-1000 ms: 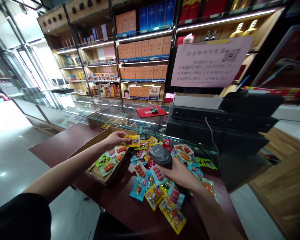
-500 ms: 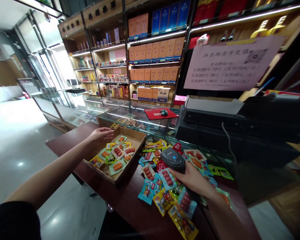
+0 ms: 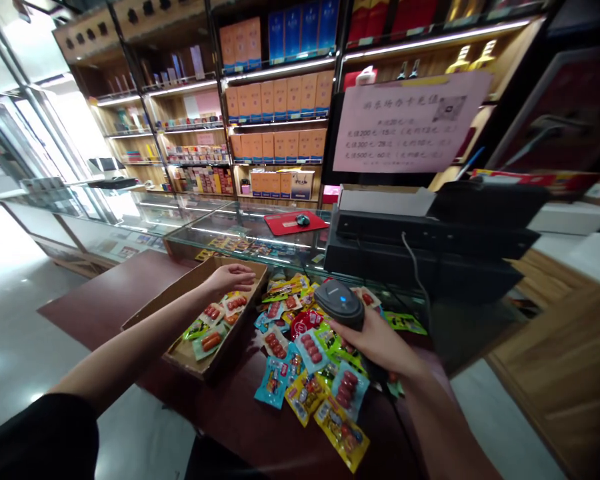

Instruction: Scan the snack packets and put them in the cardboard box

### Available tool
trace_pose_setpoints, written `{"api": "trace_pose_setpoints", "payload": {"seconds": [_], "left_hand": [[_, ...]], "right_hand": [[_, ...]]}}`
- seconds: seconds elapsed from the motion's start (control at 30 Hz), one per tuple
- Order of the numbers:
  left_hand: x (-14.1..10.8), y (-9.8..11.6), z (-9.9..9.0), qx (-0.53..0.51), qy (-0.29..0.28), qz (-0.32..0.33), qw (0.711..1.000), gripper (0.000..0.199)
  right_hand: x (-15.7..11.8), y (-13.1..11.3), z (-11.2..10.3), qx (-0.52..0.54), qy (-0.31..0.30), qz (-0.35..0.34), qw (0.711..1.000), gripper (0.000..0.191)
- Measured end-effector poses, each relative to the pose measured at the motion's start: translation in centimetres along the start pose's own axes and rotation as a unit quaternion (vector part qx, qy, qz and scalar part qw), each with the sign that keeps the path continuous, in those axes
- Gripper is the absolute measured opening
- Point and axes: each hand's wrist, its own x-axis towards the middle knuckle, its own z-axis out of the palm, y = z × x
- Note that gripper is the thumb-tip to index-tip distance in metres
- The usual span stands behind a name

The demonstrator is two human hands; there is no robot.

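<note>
My right hand [image 3: 373, 337] is wrapped round a dark grey barcode scanner [image 3: 341, 301] with a blue light on top, held over a loose pile of snack packets [image 3: 310, 350]. Small sausages show through several packets; others are yellow, blue, red or green. My left hand [image 3: 231, 279] hovers above the right side of a shallow cardboard box [image 3: 190, 365], fingers loosely stretched and nothing visible in them. More sausage packets [image 3: 211, 341] lie in the box, partly hidden by my left forearm.
Box and pile rest on a dark red-brown table [image 3: 95, 300]. Behind it runs a glass counter [image 3: 220, 227] with a red mouse pad [image 3: 280, 225]. Black till equipment [image 3: 370, 233] stands at the right, a pink paper sign [image 3: 405, 127] above it. Stocked shelves line the wall.
My left hand has moved right, from the box's far left side to over its right side. The scanner has shifted slightly up over the pile. The whole view has turned to the right.
</note>
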Motion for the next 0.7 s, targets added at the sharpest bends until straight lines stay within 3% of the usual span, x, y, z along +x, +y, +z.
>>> {"api": "trace_pose_setpoints", "payload": {"seconds": [0.3,0.43,0.53,0.7], "left_hand": [[2.1,-3.3,8.0,0.123,-0.102,0.003,0.987,0.052],[2.9,-4.5,10.0,0.169,-0.128,0.021,0.977,0.048],[3.7,-5.1,10.5,0.291,-0.122,0.079,0.946,0.042],[4.3,-5.7,11.2,0.46,-0.136,0.162,0.863,0.04]], "right_hand": [[-0.6,-0.3,-1.2,-0.025,0.029,-0.004,0.999,0.039],[-0.9,-0.3,-1.8,-0.028,0.061,-0.036,0.997,0.038],[-1.2,-0.4,-2.3,-0.027,0.075,-0.031,0.996,0.039],[-1.8,-0.7,-2.8,-0.017,0.07,-0.006,0.997,0.037]]}}
